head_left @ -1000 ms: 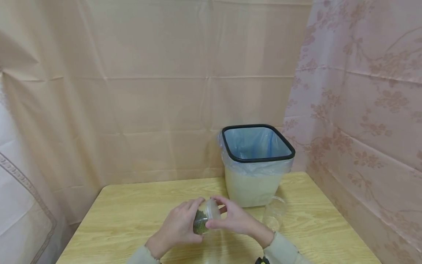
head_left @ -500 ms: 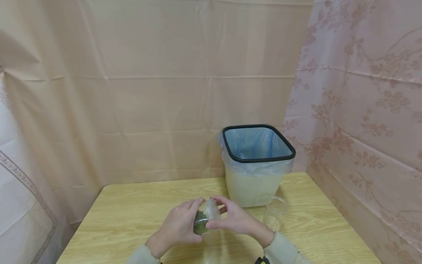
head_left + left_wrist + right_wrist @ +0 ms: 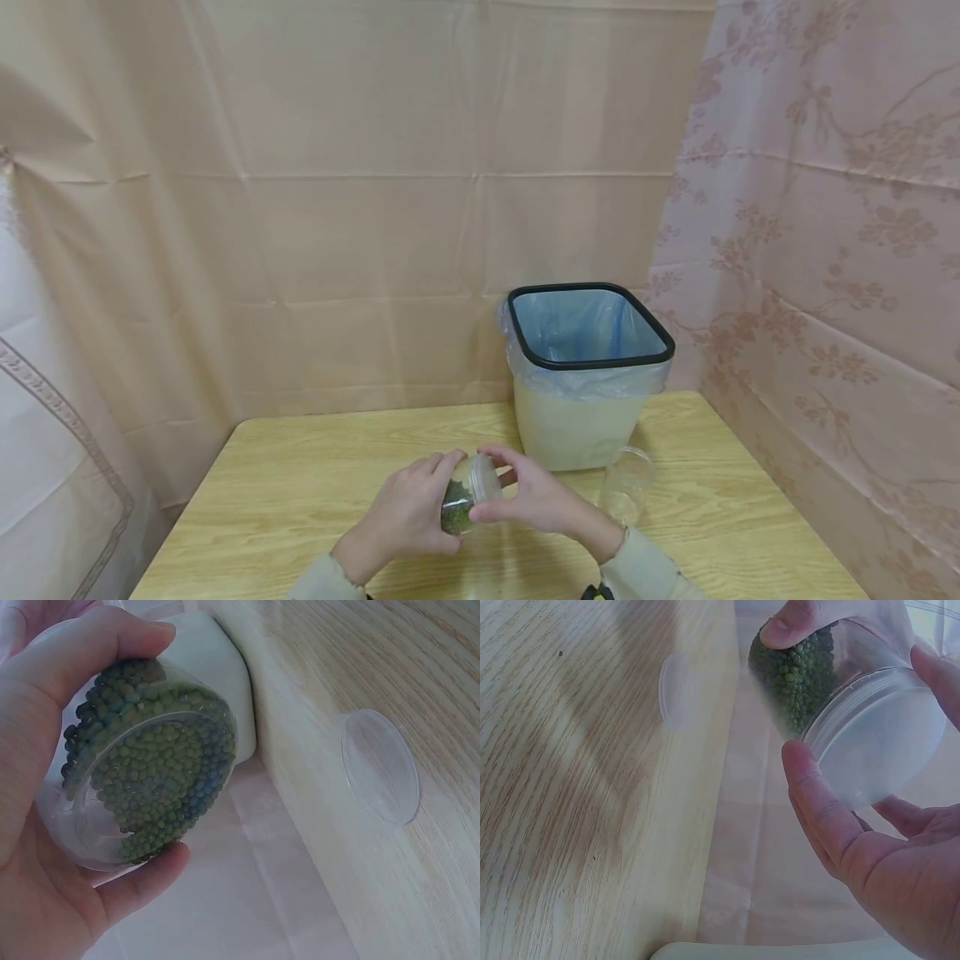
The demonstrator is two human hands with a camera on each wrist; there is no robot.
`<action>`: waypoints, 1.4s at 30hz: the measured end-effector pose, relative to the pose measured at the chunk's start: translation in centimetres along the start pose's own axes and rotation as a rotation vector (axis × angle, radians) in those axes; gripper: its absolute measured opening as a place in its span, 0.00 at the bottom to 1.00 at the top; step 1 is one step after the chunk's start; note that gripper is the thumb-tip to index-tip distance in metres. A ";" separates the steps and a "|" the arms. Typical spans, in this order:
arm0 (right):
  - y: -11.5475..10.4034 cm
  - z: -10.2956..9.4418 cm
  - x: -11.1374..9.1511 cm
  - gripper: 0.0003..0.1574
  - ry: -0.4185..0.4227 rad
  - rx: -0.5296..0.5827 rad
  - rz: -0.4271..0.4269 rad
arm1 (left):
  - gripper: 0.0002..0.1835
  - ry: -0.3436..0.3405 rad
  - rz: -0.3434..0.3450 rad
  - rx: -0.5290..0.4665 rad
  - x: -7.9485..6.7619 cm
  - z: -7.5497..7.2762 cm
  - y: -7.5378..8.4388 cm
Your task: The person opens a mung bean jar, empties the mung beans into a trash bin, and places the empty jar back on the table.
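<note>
A clear plastic jar (image 3: pixel 456 506) partly filled with small green beans is held tilted on its side above the table. My left hand (image 3: pixel 408 510) grips the jar's body, its thumb and fingers spread round the wall. The right hand (image 3: pixel 538 497) holds the rim of the frosted screw lid (image 3: pixel 487 478) between thumb and fingers. The lid sits on the jar's mouth, as the right wrist view also shows. Through the jar's base, in the left wrist view, the beans (image 3: pixel 154 765) lie heaped to one side.
A cream bin (image 3: pixel 573 429) with a black rim and a bluish liner stands at the table's back right. In front of it is another clear container (image 3: pixel 627 483). A loose clear lid (image 3: pixel 381 766) lies on the wooden table (image 3: pixel 315 467). Curtains hang behind and at the right.
</note>
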State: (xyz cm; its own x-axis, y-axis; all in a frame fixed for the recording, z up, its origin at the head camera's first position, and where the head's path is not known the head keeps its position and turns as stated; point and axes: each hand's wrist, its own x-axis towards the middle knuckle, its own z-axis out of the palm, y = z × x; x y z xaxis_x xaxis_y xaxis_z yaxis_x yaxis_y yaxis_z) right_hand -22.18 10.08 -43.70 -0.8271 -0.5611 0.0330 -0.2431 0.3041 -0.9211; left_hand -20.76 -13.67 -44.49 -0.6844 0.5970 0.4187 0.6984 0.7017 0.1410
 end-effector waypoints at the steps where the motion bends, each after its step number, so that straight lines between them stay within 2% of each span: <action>1: 0.0 0.0 0.0 0.54 0.002 -0.004 -0.003 | 0.52 0.000 0.001 0.000 0.0 0.0 0.0; 11: 0.0 -0.2 -0.3 0.55 0.015 -0.024 0.001 | 0.52 0.022 0.008 0.042 0.3 -0.2 0.2; 22: -0.3 -0.1 -0.3 0.56 -0.024 0.072 0.052 | 0.51 0.009 0.006 0.039 0.2 -0.4 0.3; 32: 0.2 -0.2 -0.2 0.54 -0.033 0.088 0.029 | 0.51 -0.001 0.018 0.038 0.2 -0.6 0.5; 42: -0.2 -0.3 -0.6 0.53 -0.043 0.086 0.036 | 0.51 -0.012 0.040 0.066 0.4 -0.6 0.6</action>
State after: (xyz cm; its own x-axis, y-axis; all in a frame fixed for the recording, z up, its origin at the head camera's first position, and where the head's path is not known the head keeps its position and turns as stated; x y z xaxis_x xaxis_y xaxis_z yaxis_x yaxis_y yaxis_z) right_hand -21.73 10.60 -43.44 -0.8116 -0.5840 -0.0157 -0.1677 0.2586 -0.9513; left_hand -20.47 -13.22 -43.72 -0.6590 0.6295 0.4117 0.7102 0.7010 0.0651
